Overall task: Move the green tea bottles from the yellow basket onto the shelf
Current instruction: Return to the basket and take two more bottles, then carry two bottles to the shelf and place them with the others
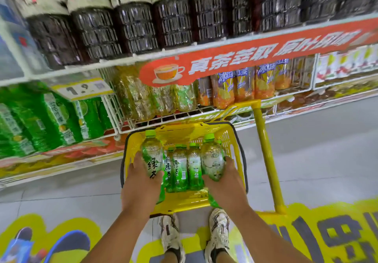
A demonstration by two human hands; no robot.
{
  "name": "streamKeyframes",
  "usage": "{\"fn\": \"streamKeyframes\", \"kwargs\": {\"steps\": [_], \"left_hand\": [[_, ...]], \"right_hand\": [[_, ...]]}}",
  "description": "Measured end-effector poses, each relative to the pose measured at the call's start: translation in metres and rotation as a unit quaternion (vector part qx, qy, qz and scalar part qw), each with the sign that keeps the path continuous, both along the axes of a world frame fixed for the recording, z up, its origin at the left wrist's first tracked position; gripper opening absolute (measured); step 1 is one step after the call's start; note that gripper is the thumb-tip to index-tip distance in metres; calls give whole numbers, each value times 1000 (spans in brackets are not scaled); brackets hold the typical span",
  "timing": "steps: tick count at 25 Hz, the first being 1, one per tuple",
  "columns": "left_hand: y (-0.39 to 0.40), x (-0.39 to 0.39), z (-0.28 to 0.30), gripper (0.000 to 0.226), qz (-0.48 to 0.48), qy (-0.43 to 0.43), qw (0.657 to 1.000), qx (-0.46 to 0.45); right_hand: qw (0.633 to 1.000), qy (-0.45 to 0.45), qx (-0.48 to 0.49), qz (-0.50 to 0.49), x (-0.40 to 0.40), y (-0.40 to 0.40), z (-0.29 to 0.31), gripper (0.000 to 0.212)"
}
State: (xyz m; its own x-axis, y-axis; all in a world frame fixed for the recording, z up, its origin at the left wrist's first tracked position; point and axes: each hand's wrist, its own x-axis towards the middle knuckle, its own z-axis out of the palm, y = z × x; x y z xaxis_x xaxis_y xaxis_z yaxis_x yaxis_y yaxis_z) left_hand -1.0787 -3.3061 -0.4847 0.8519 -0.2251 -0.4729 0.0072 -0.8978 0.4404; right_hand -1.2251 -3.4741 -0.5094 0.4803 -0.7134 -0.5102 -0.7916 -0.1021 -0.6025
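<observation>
A yellow basket (233,140) stands on the floor in front of the shelves, with several green tea bottles (180,168) upright inside it. My left hand (141,179) grips a green tea bottle (151,152) with a green cap, lifted at the basket's left side. My right hand (227,181) grips another green tea bottle (211,158) at the basket's right side. Just beyond the basket, the white wire shelf (163,118) holds pale green tea bottles.
Dark tea bottles fill the upper shelf (173,25). Green packs (47,119) sit at the left, and orange iced tea bottles (243,86) at the right behind an orange banner (245,60). The basket's yellow handle pole (266,156) rises at the right. My shoes (169,236) stand below the basket.
</observation>
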Motion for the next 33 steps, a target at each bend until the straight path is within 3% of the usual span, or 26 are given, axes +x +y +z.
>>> {"fn": "streamKeyframes", "kwargs": {"steps": [9, 16, 19, 22, 24, 25, 28, 33], "left_hand": [[-8, -47, 205, 86, 70, 2, 983, -171], [-16, -60, 326, 98, 85, -34, 963, -254], [-19, -61, 361, 92, 92, -52, 959, -264], [-21, -62, 386, 89, 102, -67, 953, -277], [-20, -66, 397, 89, 119, -71, 944, -300], [-19, -68, 400, 89, 128, -79, 939, -311], [-7, -76, 407, 88, 150, -99, 931, -318], [39, -79, 415, 79, 200, -135, 924, -296]], "right_hand": [[990, -126, 67, -16, -28, -7, 194, 61], [967, -216, 137, 11, -45, -28, 320, 38], [960, -247, 128, 27, -39, -40, 354, 80], [956, -265, 113, 62, -32, -49, 385, 83], [955, -267, 108, 76, -26, -52, 398, 98], [954, -267, 103, 92, -22, -52, 404, 89], [947, -275, 99, 136, -14, -45, 419, 34], [931, -291, 117, 188, 9, -4, 434, 35]]}}
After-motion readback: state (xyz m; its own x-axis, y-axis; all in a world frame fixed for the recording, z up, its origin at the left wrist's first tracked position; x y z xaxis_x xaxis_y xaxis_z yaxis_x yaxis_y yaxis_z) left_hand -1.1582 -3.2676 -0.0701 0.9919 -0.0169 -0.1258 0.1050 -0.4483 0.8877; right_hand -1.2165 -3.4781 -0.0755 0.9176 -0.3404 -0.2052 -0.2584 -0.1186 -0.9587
